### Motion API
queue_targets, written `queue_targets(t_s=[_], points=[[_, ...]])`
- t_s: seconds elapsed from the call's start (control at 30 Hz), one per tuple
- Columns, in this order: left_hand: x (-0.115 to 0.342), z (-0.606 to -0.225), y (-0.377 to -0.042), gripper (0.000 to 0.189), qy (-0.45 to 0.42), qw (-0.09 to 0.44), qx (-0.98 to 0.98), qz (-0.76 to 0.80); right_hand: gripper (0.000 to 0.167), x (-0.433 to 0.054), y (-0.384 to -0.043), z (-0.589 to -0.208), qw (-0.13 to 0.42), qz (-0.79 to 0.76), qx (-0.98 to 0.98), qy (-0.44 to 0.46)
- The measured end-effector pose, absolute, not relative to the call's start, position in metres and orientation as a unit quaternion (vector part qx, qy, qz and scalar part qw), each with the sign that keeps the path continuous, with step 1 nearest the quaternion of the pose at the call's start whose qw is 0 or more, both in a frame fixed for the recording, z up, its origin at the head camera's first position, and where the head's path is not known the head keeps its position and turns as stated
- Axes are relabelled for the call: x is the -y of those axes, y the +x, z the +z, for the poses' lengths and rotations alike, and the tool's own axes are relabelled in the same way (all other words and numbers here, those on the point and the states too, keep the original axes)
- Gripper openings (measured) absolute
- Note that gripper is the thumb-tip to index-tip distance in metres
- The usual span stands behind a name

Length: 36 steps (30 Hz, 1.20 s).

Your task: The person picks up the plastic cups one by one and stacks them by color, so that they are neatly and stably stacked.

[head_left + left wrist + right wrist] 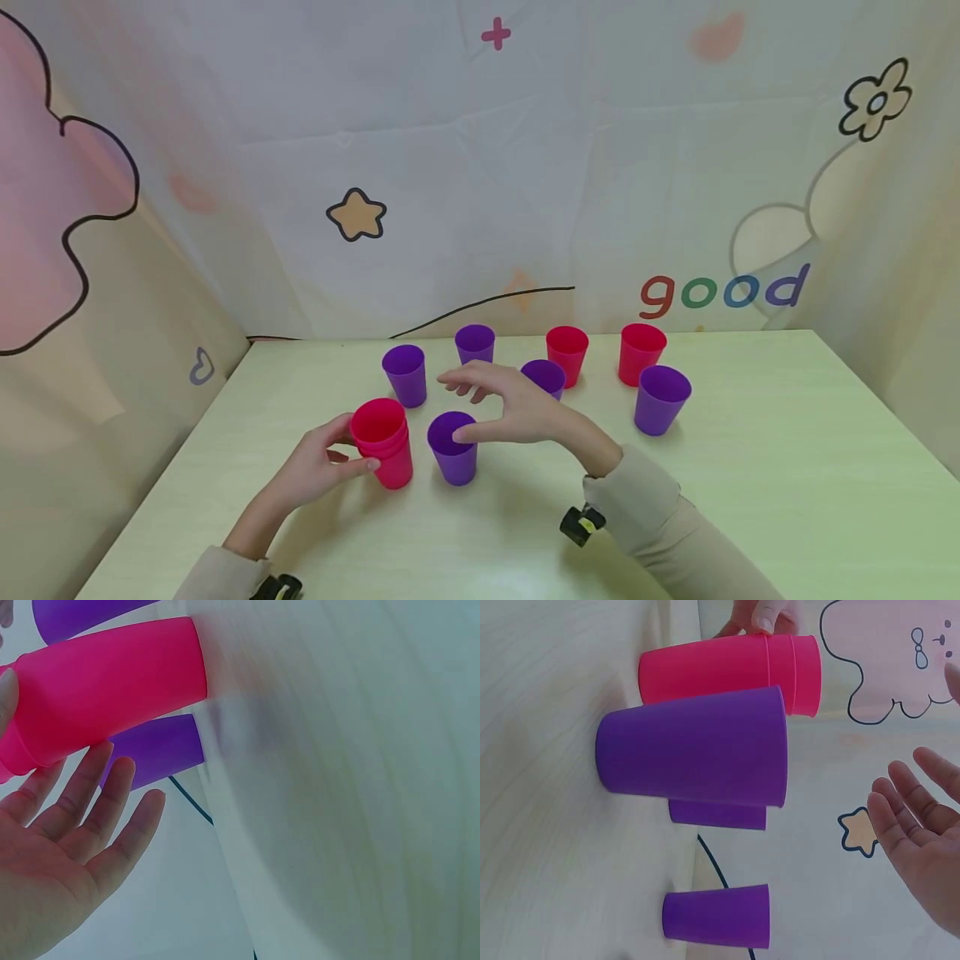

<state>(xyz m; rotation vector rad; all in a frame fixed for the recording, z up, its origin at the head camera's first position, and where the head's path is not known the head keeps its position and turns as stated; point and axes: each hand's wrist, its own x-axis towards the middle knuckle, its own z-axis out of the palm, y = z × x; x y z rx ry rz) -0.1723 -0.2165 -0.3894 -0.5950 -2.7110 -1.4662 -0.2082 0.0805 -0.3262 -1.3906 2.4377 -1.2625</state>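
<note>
A stack of red cups (pixel 393 450) stands upright on the table, its nested rims showing in the right wrist view. My left hand (pixel 318 462) holds the stack by its upper part, thumb on the near side and fingers on the far side. In the left wrist view the fingers (pixel 120 810) of that hand are spread beside the stack. Just right of the stack is an upright purple cup (pixel 454 460). Over this cup hovers my right hand (pixel 517 407), fingers apart and holding nothing. The right wrist view shows its fingers (pixel 922 799) clear of the purple cup's rim (pixel 782 746).
Behind the hands stand more purple cups (pixel 405 377), (pixel 475 342) and one (pixel 546 377) partly hidden by the right hand. Red cups (pixel 567 354), (pixel 640 354) and another purple cup (pixel 662 402) stand farther right. A printed curtain (pixel 450 167) hangs behind the table (pixel 787 467).
</note>
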Motion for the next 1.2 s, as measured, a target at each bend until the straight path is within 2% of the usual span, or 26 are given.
queue_targets(t_s=[0.67, 0.9, 1.2], points=[[0.215, -0.390, -0.172, 0.049, -0.188, 0.001, 0.858, -0.478, 0.050, -0.138, -0.197, -0.343, -0.003, -0.435, -0.792, -0.428], [0.214, -0.388, -0.172, 0.050, -0.189, -0.002, 0.857, -0.479, 0.044, -0.163, -0.202, -0.350, -0.015, -0.436, -0.817, -0.377], [0.215, -0.390, -0.172, 0.051, -0.186, 0.001, 0.859, -0.477, 0.049, -0.185, -0.206, -0.363, -0.021, -0.454, -0.843, -0.289]])
